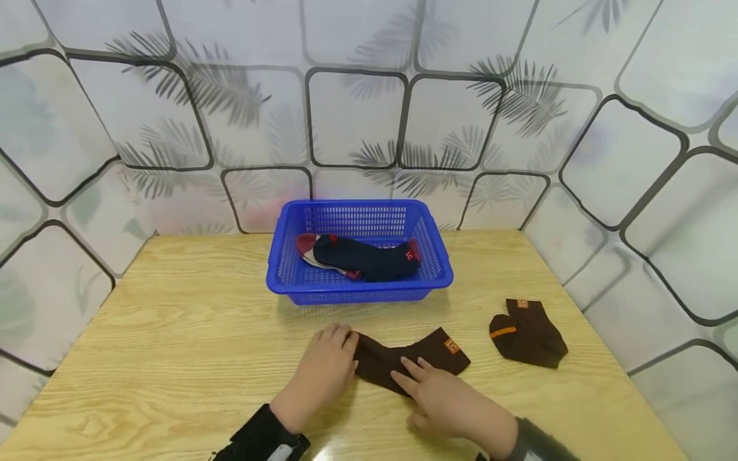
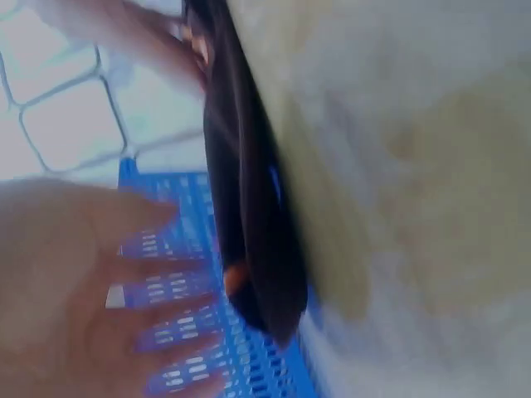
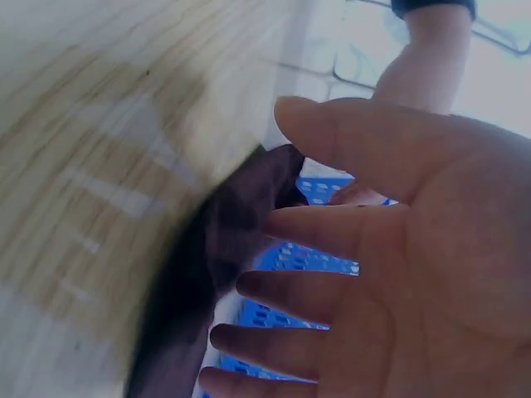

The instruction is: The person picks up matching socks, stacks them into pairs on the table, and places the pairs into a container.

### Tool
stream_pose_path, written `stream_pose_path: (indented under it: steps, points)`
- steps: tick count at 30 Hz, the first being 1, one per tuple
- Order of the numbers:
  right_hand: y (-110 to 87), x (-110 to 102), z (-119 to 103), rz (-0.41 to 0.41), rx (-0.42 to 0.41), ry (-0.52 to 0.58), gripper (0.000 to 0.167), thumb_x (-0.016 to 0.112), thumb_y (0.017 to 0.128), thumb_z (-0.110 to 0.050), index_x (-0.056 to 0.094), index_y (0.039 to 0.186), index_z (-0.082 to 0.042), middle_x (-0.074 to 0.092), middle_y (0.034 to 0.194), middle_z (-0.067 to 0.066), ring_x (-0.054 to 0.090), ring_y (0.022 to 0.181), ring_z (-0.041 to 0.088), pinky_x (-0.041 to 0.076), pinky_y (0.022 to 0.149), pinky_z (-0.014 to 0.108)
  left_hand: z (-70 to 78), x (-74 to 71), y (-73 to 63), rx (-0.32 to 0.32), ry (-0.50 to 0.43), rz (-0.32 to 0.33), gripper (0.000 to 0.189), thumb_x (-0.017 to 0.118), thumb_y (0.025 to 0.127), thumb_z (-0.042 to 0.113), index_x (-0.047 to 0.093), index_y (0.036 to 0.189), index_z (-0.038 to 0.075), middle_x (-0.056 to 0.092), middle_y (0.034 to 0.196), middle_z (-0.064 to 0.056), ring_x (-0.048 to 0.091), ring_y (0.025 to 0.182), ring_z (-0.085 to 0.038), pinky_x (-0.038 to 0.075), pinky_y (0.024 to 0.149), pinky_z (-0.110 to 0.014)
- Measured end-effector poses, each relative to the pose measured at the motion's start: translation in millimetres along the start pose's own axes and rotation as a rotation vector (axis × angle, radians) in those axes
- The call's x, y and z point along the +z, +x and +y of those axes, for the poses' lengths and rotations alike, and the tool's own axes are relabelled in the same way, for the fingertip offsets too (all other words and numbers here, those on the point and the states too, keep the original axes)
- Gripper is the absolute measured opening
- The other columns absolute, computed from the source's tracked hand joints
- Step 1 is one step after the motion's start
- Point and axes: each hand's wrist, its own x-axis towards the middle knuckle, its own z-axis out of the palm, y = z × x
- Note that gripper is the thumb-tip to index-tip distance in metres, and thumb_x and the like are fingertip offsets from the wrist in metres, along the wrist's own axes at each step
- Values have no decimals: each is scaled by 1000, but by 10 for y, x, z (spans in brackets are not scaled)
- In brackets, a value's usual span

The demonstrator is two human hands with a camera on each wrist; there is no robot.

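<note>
A dark brown sock with an orange tag at its cuff lies flat in front of me. My left hand rests at its toe end; in the left wrist view the fingers are outstretched and the sock looks blurred. With spread fingers, my right hand touches the sock's middle near the heel. The right wrist view shows that palm with straight fingers beside the sock. A second brown sock, folded over with its orange-striped toe showing, lies to the right.
Behind the sock stands a blue plastic basket with perforated walls. Inside lie dark navy socks with red and white parts. The wooden table meets a patterned wall covering at the back and sides.
</note>
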Motion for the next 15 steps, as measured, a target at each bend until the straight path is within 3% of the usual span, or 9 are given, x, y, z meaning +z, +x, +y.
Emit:
stream_pose_path:
  steps: [2,4,8,11,13,15]
  points:
    - [64,6,-20,-21,-19,-5,70,72,84,-41,48,144,-14,40,150,15,42,131,46,44,99,54,26,-19,-26,85,-78,-112,44,68,89,29,64,126,5,54,134,-20,51,123,-37,45,99,-48]
    - [114,4,-26,-58,-12,4,71,72,84,-43,46,146,-20,37,153,10,38,133,47,44,96,58,13,-31,-61,101,-170,-217,41,68,89,27,66,126,10,50,140,-20,48,128,-37,44,101,-48]
    - [161,-14,15,-102,18,53,73,74,83,-41,41,148,-34,26,158,10,27,138,50,39,93,68,-67,-82,-123,3,-271,-307,38,74,82,26,71,119,17,47,140,-28,47,129,-41,46,97,-49]
    - [160,-29,70,-119,11,98,75,75,82,-41,37,148,-40,19,160,13,19,141,49,34,96,71,-94,-138,-149,-63,-267,-370,40,76,80,31,71,120,23,46,139,-30,47,128,-42,50,91,-51]
    - [158,-41,125,-108,-21,138,75,73,84,-40,36,149,-39,17,160,13,18,143,46,32,100,69,-97,-179,-154,-103,-248,-411,43,78,79,34,70,121,26,46,139,-30,48,127,-42,49,89,-54]
    - [159,-71,222,-46,-49,190,71,70,87,-38,37,150,-31,20,159,15,23,142,44,32,102,65,-105,-224,-169,-147,-230,-429,43,79,79,36,71,120,26,47,138,-31,50,125,-42,50,87,-55]
